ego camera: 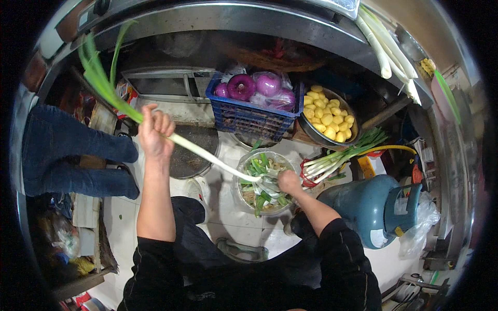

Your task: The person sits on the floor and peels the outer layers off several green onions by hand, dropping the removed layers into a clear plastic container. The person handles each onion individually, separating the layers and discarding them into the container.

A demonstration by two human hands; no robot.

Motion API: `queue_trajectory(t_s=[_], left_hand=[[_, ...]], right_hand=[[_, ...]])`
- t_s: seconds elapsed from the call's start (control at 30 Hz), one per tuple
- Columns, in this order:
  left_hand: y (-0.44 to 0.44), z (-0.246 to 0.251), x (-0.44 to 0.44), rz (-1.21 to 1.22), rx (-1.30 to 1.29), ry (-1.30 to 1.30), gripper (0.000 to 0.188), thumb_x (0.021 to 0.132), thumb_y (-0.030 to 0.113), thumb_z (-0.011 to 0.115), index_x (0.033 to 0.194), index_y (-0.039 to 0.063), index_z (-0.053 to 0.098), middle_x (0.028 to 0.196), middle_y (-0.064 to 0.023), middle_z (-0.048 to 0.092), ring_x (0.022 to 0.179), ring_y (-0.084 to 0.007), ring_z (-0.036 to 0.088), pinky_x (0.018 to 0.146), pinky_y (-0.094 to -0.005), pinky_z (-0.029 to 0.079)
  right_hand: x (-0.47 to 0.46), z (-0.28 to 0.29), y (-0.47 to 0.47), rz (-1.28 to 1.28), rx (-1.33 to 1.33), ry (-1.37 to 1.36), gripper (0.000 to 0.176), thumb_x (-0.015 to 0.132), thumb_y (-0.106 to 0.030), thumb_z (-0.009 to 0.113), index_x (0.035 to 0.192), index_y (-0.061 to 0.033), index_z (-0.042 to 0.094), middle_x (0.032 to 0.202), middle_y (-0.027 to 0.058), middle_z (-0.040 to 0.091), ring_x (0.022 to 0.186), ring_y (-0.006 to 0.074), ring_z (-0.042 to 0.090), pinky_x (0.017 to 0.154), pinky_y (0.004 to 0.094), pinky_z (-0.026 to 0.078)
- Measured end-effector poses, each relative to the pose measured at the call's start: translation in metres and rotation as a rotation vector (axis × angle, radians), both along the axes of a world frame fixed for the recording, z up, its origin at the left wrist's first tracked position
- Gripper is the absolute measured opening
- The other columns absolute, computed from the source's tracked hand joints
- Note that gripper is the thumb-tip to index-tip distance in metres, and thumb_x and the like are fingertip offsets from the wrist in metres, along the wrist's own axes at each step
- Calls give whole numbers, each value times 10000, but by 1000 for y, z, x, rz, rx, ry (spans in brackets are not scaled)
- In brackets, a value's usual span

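Observation:
My left hand [155, 134] is closed around the stalk of a long green onion [206, 153], its leaves reaching to the upper left and its white end pointing down over a round waste container [237, 194]. At that white end is my right hand [289, 182], its fingers curled on pale peeled layers or a tool; which one cannot be made out. The container has a clear plastic liner and holds green and whitish onion trimmings [262, 167]. To its right lies a bunch of green onions [330, 161] near a red net or tie.
A blue crate [253, 116] holds wrapped purple onions; a metal bowl [311, 126] holds peeled potatoes. A gas cylinder [358, 202] stands at right. More leeks or large green onions [383, 46] overhang the steel counter [233, 19]. Another person's legs [78, 147] are at left.

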State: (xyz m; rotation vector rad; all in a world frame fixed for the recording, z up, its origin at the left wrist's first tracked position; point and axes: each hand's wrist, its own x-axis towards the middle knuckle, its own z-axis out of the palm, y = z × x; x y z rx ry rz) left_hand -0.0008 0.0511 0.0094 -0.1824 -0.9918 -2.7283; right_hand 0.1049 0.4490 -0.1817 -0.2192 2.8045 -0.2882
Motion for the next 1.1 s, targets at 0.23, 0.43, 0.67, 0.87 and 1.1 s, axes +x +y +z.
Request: queue_trajectory(t_s=[0.23,0.43,0.67,0.87,1.1], left_hand=[[-22,4,0,3,-18,37,311,1111,341,417,1145,62,552,614,53,307,521,-54,285,469,-221,275],[-27,12,7,71,-383,25,274,1046,273,577,1152,22,545,640,37,426,532,-71,379,481,-228,312],[11,6,24,-478,-972,10,319,1023,347,610,1133,47,596,735,49,483,648,-58,444,572,-252,396],[64,-3,31,-519,-1471,270,257,1015,267,581,1052,14,560,780,-183,581,706,-323,583,667,-435,470],[102,-13,36,-668,-1614,193,278,1023,297,551,1021,19,565,804,-222,612,775,-422,620,700,-483,482]], right_hand=[[8,-10,-5,31,-208,-55,353,907,-180,588,1233,-50,630,1083,288,663,1023,441,659,905,527,521],[6,49,-24,125,66,-1,469,893,-162,590,1358,-101,574,1264,264,593,1177,441,578,999,516,483],[9,155,-48,242,-379,582,367,811,-74,716,1167,-7,658,1178,192,630,1123,383,592,938,453,516],[23,181,-70,337,-381,878,373,759,-111,772,1110,-40,668,1157,125,632,1065,317,616,888,425,522],[9,159,-64,169,-274,923,296,722,-157,791,958,-62,640,927,78,576,876,274,617,742,382,528]])
